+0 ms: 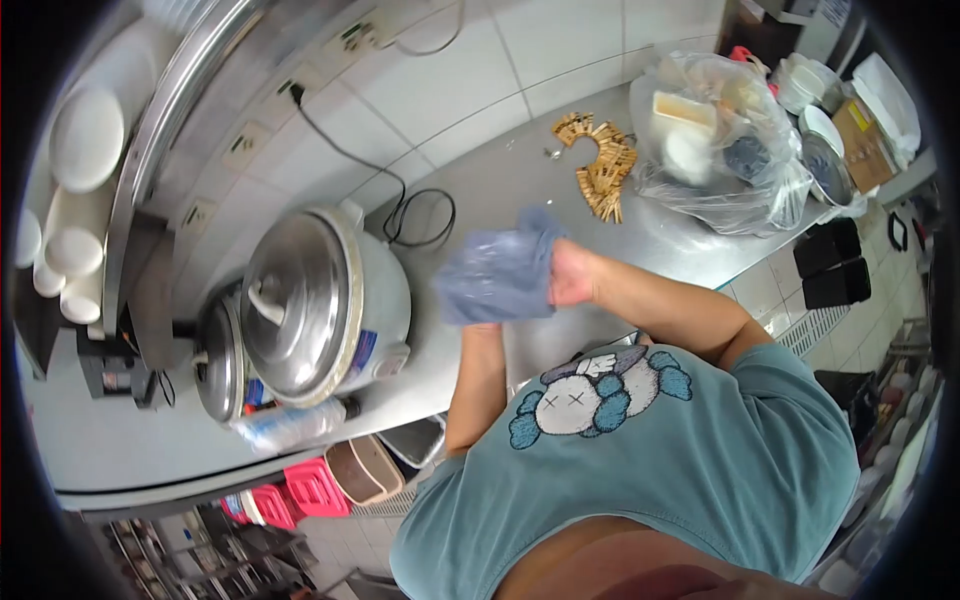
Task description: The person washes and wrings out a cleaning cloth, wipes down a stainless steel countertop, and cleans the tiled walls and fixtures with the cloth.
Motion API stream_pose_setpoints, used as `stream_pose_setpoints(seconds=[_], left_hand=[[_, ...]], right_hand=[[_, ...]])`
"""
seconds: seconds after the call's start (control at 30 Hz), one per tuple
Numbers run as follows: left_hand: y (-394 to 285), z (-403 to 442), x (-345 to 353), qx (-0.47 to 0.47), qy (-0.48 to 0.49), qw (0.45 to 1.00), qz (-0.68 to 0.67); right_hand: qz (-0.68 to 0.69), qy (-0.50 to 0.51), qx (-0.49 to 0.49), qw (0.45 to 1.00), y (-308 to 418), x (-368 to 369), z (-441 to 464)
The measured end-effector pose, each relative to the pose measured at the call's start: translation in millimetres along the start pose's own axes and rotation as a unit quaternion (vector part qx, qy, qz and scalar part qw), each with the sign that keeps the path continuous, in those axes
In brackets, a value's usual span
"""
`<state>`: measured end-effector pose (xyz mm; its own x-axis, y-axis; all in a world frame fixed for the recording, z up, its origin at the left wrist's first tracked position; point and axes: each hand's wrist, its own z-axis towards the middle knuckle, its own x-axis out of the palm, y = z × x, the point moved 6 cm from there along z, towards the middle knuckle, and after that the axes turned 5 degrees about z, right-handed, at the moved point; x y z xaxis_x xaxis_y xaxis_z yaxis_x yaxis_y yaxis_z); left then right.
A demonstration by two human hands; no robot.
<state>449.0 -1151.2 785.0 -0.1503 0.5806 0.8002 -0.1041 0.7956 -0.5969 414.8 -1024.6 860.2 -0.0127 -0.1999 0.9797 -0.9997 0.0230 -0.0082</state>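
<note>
A blue-grey cloth, blurred by motion, is held above the metal counter. My right hand grips the cloth at its right edge, the fingers closed round the fabric. The cloth covers my left hand; only the part by the wrist shows at the lower edge, and its fingers are hidden. Beyond the cloth, a black cable lies coiled on the counter.
Two large cookers with metal lids and a plastic bottle stand at the left. Wooden clips lie near the wall, beside a clear plastic bag holding containers. Pink bins are below the counter.
</note>
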Motion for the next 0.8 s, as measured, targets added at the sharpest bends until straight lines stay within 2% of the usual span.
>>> stream_pose_setpoints(seconds=[0.03, 0.1, 0.17, 0.2, 0.23, 0.27, 0.33, 0.37, 0.43, 0.5, 0.53, 0.6, 0.63, 0.67, 0.73, 0.77, 0.8], left_hand=[[-12.5, 9.0, 6.3, -0.020, 0.019, 0.990, -0.141], [-39.4, 25.9, 23.6, -0.058, 0.045, 0.908, -0.412], [-55.4, 38.5, 43.6, -0.076, 0.048, 0.842, -0.532], [-69.1, 49.9, 51.1, 0.016, 0.027, 0.961, -0.274], [-86.0, 62.5, 57.8, 0.107, 0.007, 0.994, 0.011], [-92.8, 83.1, 55.6, 0.105, 0.009, 0.994, 0.021], [-123.4, 135.6, 33.7, 0.203, -0.098, 0.963, 0.145], [-135.7, 167.8, 31.8, 0.200, -0.091, 0.963, 0.156], [-161.1, 223.7, 35.1, 0.251, -0.124, 0.884, 0.374], [-168.6, 270.2, 57.4, 0.313, -0.142, 0.743, 0.575], [-163.9, 292.1, 71.2, 0.338, -0.142, 0.651, 0.665], [-143.5, 330.6, 96.8, 0.348, -0.130, 0.457, 0.808], [-128.3, 348.4, 110.2, 0.340, -0.119, 0.351, 0.864], [-109.4, 365.3, 122.6, 0.331, -0.105, 0.236, 0.908], [-69.7, 399.1, 147.2, 0.306, -0.059, 0.035, 0.950], [-49.3, 420.0, 161.1, 0.297, -0.031, -0.055, 0.953], [-26.7, 438.2, 178.4, 0.287, -0.008, -0.122, 0.950]], right_hand=[[-0.061, -0.064, -0.018, 0.996, 5.5, -28.1, -9.4], [-0.138, -0.155, -0.069, 0.976, 19.7, -62.9, -42.0], [-0.150, -0.189, -0.123, 0.963, 30.0, -87.8, -83.4], [-0.147, -0.196, -0.144, 0.959, 35.3, -93.4, -108.7], [-0.143, -0.195, -0.181, 0.953, 40.4, -100.5, -133.4], [-0.137, -0.193, -0.218, 0.947, 44.2, -107.7, -156.5], [-0.137, -0.235, -0.298, 0.915, 50.4, -126.0, -198.2], [-0.131, -0.259, -0.341, 0.894, 51.2, -130.4, -218.6], [-0.123, -0.298, -0.407, 0.855, 53.2, -139.3, -255.8], [-0.113, -0.343, -0.464, 0.809, 55.2, -155.1, -287.0], [-0.106, -0.373, -0.493, 0.779, 55.1, -167.8, -301.1], [-0.122, -0.456, -0.576, 0.667, 51.0, -213.5, -331.2], [-0.123, -0.551, -0.580, 0.588, 49.1, -220.9, -346.0], [-0.147, -0.591, -0.598, 0.522, 47.5, -242.9, -359.2], [-0.217, -0.605, -0.642, 0.418, 52.2, -257.5, -375.7], [-0.217, -0.603, -0.643, 0.419, 56.7, -265.5, -380.3], [-0.248, -0.623, -0.643, 0.371, 60.7, -260.2, -386.7]])
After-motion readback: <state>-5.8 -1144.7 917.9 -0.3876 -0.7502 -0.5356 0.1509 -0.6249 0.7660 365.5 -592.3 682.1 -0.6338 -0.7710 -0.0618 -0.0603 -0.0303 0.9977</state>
